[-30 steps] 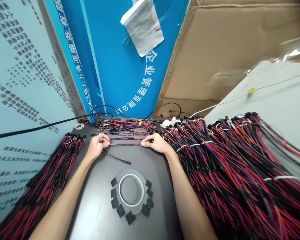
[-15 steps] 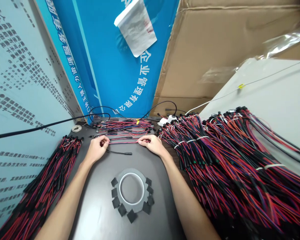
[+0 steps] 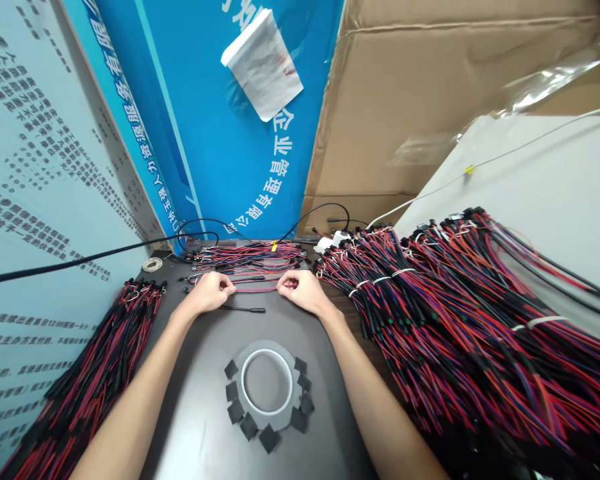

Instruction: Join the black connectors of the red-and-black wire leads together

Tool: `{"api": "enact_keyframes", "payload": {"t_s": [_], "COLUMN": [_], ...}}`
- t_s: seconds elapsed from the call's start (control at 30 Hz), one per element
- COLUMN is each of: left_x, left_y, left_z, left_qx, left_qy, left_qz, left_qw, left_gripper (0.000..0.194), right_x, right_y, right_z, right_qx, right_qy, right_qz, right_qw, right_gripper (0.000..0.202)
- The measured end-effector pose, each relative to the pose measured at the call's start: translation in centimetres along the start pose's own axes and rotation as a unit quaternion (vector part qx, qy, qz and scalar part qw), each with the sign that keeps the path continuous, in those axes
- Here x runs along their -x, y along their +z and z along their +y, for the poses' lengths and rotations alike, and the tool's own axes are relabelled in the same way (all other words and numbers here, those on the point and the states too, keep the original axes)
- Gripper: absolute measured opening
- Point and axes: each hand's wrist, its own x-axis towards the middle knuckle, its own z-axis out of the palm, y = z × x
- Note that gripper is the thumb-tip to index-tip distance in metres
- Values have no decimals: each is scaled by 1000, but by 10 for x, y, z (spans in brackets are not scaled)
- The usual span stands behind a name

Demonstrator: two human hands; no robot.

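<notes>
Wires point(image 3: 257, 291) between both hands point(image 3: 213, 291) point(image 3: 303, 291)

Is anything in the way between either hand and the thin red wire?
Nothing visible: the left hand and right hand both pinch the thin red wire, and its span between them is uncovered. The gray ring lies nearer the camera.

White 企业管理有限公 runs down the far blue board point(image 3: 215, 160); the strip point(image 3: 133, 120) to its left reads 人力资源服务有限. The left panel's point(image 3: 10, 220) dense Chinese print is mostly too blurred for me.
</notes>
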Motion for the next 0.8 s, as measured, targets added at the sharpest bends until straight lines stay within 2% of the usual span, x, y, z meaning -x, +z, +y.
{"api": "enact_keyframes", "payload": {"t_s": [0.13,0.3,0.37,0.5,0.6,0.8], "left_x": [-13,-23,-25,-32,-38,-41], "left_y": [-8,-25,-32,-39,-38,-33], "left_z": [0,-3,-2,7,14,25], "left_qx": [-18,-51,-67,-43,-70,-137], "left_qy": [-5,26,26,32,29,54], "left_qz": [-18,-139,-167,-193,-223,-216], "left_qw": [1000,989,983,980,972,965], "left_gripper": [20,15,13,14,13,10], "right_x": [-3,-4,-5,-6,-6,-9], "right_y": [4,13,16,18,18,10], "right_z": [-1,-9,-12,-13,-12,-16], "right_qx": [-7,-10,-12,-28,-41,-17], "right_qy": [-35,-62,-56,-51,-51,-61], "right_qz": [-21,-56,-70,-90,-90,-93], "right_qw": [999,996,996,994,994,994], "right_gripper": [21,20,18,17,19,18]}}
